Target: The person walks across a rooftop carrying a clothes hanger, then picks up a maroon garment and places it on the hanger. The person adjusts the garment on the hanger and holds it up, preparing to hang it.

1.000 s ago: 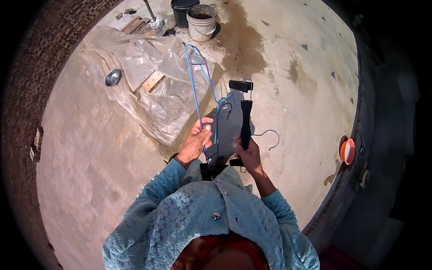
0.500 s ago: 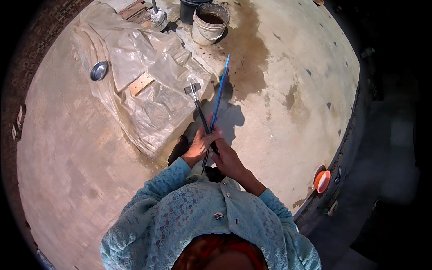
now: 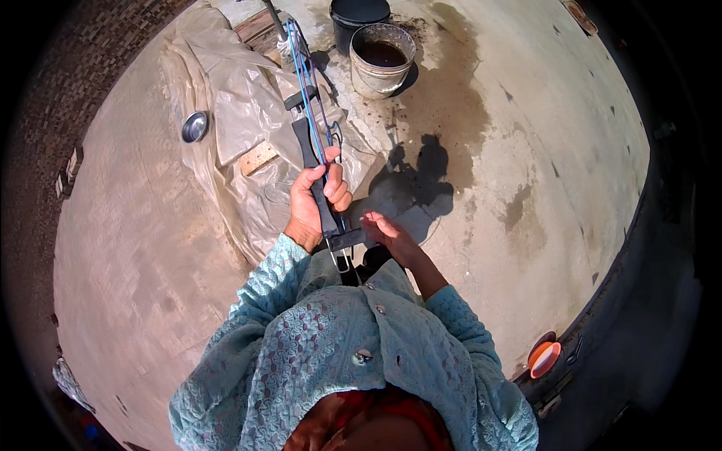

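My left hand (image 3: 320, 195) is closed round a bundle of clothes hangers at mid-body. One is a black clip hanger (image 3: 304, 139) with a dark clip and metal wire at each end. Beside it run thin blue and purple hangers (image 3: 303, 68), slanting away up and to the left, and a dark hook stands out near my fingers. My right hand (image 3: 391, 234) is open, fingers stretched out, close by the lower clip (image 3: 347, 239); whether its fingertips touch the clip I cannot tell.
Creased clear plastic sheeting (image 3: 233, 98) lies ahead on the left, with a tan wooden block (image 3: 258, 158) on it and a metal bowl (image 3: 195, 127) at its edge. A white bucket of dark liquid (image 3: 382, 83) and a black bucket (image 3: 353, 22) stand beyond. An orange dish (image 3: 544, 359) lies right.
The bundle has turned so its far end points further left and its broad side shows. My right hand has come off it, opening to the right, while my left hand keeps hold.
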The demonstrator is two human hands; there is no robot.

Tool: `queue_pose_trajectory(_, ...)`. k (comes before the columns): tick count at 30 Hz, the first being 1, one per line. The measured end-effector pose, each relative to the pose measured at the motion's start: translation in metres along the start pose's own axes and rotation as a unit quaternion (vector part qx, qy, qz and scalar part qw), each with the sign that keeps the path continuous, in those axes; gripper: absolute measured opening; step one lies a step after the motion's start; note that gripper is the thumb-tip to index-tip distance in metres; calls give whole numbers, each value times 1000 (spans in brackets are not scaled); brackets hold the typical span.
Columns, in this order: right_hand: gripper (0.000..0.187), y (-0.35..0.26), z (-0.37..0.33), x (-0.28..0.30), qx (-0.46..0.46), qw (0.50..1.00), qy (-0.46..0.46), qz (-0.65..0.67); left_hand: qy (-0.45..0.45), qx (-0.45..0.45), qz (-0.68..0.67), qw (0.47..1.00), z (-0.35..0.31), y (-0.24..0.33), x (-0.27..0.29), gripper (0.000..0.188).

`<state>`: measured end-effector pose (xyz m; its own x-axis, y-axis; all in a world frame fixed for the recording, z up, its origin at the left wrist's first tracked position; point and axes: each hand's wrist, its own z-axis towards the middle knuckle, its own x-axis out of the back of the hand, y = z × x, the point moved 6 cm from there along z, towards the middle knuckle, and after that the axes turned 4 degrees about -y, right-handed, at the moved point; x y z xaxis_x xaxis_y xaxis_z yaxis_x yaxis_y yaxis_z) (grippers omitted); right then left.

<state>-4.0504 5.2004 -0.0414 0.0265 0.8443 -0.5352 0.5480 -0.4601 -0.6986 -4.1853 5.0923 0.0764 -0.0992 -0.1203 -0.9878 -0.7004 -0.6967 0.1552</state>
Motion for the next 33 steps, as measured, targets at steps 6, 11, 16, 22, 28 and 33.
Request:
queue_pose_trajectory(6, 47, -79, 49, -52, 9, 963, -190, 190, -2, -52, 27, 998, 29, 11, -4, 38)
queue_pose_trajectory(11, 31, -93, 82, -34, 15, 981, -57, 183, 35, -110, 59, 992, 55, 37, 27, 46)
queue_pose_trajectory(16, 22, -170, 133, -14, 23, 997, 80, 7, 73, -144, 26, 987, 116, 74, 56, 58)
queue_pose_trajectory(22, 25, -243, 209, 10, 57, 994, 91, -17, 204, -157, 33, 966, 140, 118, 111, 57)
queue_pose_trajectory(28, 24, -317, 254, 43, 94, 987, 123, -40, 231, -142, 56, 961, 171, 154, 126, 42)
queue_pose_trajectory(33, 19, -368, 292, 113, 105, 981, 165, -20, 261, -199, 163, 930, 211, 209, 119, 35)
